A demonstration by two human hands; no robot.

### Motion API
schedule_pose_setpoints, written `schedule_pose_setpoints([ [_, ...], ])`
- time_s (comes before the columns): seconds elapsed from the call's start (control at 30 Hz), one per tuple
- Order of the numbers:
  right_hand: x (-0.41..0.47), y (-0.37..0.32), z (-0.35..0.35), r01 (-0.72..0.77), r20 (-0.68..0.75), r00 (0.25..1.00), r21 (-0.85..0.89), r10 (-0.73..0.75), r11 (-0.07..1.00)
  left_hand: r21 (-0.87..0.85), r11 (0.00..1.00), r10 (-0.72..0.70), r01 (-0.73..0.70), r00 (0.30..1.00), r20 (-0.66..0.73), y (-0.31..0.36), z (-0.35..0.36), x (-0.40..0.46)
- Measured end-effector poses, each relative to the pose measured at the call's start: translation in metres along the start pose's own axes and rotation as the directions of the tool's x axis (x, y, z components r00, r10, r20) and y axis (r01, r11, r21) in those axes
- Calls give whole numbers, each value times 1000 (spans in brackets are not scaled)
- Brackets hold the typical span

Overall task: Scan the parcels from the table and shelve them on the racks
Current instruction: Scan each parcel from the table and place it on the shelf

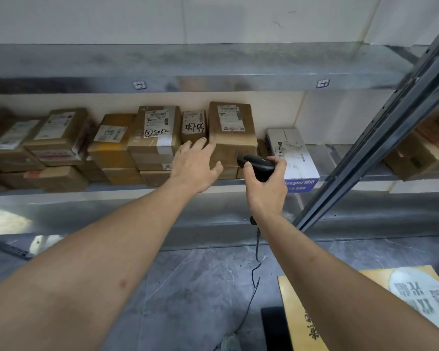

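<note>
Two bare forearms, no sleeves, no gloves

This is a parcel depot or courier storeroom. A galvanised metal rack (pixel 213 82) with a perforated grey upright (pixel 380 138) stands against a plain white wall, its shelf packed with taped cardboard parcels (pixel 155 133) bearing printed shipping labels and handwritten marker codes, beside a white carton (pixel 293 153). Small tags (pixel 139 85) mark positions along the shelf edge, a corded black barcode scanner (pixel 257 164) is held at the rack, and the floor (pixel 200 287) is grey marbled tile.
</note>
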State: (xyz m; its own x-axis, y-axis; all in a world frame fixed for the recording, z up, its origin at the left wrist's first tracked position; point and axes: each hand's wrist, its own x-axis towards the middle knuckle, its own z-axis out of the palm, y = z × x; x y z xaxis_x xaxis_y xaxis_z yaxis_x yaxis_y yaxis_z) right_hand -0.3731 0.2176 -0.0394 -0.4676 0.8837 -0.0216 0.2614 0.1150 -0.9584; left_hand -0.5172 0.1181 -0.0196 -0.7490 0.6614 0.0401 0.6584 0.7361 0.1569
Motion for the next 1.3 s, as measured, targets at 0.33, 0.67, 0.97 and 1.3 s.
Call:
schedule_pose_setpoints([
  [0.33,-105,5,38,-37,-36,999,-56,35,998,27,996,79,-82,992,96,-81,17,-93],
  [0.67,-109,63,91,-81,45,995,-120,87,989,21,1000,11,-16,976,219,-125,89,-105],
  [0.97,-51,154,134,-104,124,984,-165,125,981,-1,997,-77,80,958,275,-130,189,-68],
  [1.3,8,252,196,-139,141,975,-204,170,969,17,997,-76,75,943,323,-163,297,-17],
])
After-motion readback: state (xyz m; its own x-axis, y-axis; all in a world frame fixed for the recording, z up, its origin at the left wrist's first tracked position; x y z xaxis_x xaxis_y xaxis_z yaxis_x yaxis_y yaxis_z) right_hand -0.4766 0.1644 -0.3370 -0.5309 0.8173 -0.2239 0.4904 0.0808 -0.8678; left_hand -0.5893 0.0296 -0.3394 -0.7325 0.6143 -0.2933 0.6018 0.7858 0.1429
